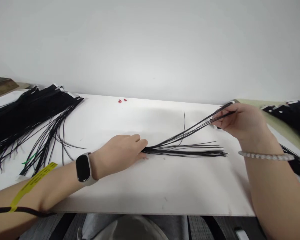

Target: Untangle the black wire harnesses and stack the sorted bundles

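Observation:
Near the middle of the white table, my left hand (126,150) is closed round a bundle of thin black wires (187,152). Part of the bundle lies along the tabletop to the right, its tips spread a little. Several other strands rise to the upper right, where my right hand (236,121) pinches them near their ends. Small white pieces show at those ends, partly hidden by my fingers. One loose wire (184,125) curves up away from the rest. The left end of the bundle is hidden behind my left hand and wrist.
Black wire bundles (37,111) are heaped at the left, some loose ends reaching toward my left forearm. More black wires (290,115) lie at the far right on a pale green surface (252,104). Small red bits (120,101) sit near the wall. A yellow-tagged cable (27,210) crosses my left arm.

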`<act>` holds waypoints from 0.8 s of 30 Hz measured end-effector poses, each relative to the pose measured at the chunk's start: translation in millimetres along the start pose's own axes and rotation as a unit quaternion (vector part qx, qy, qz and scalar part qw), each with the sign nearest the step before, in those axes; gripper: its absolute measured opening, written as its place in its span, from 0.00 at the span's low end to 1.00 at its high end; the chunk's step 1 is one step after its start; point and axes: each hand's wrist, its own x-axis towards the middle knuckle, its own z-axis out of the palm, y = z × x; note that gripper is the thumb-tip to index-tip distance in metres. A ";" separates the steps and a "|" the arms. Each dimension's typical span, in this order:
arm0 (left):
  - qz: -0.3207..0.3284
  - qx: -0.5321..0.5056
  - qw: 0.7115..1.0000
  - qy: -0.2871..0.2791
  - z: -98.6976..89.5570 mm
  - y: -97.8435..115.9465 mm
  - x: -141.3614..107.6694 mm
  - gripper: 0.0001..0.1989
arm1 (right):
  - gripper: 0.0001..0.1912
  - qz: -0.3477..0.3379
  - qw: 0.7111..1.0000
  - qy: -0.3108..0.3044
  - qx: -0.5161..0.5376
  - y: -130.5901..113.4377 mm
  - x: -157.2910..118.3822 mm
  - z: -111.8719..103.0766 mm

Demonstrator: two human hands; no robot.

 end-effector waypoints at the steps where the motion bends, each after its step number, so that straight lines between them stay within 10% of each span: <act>1: -0.001 -0.001 1.000 -0.002 -2.5 -0.7 0.2 0.14 | 0.07 0.004 0.999 -0.020 0.029 -1.5 -2.0 0.6; 5: -0.048 -0.185 0.981 -0.045 -14.7 -8.0 1.0 0.17 | 0.06 -0.015 0.988 -0.079 0.131 -5.1 -8.4 3.9; 10: -0.048 -0.468 0.877 -0.100 -21.1 -20.1 1.1 0.19 | 0.12 -0.085 0.980 -0.112 0.145 -6.9 -16.2 11.6; 15: -0.032 -0.528 0.831 -0.172 -26.3 -23.3 -1.3 0.13 | 0.16 -0.082 0.986 -0.128 0.060 -5.9 -22.5 17.7; 24: -0.125 -0.527 0.840 0.038 -28.2 -34.4 3.7 0.15 | 0.23 -0.051 0.984 -0.170 -0.022 -2.4 -24.3 14.1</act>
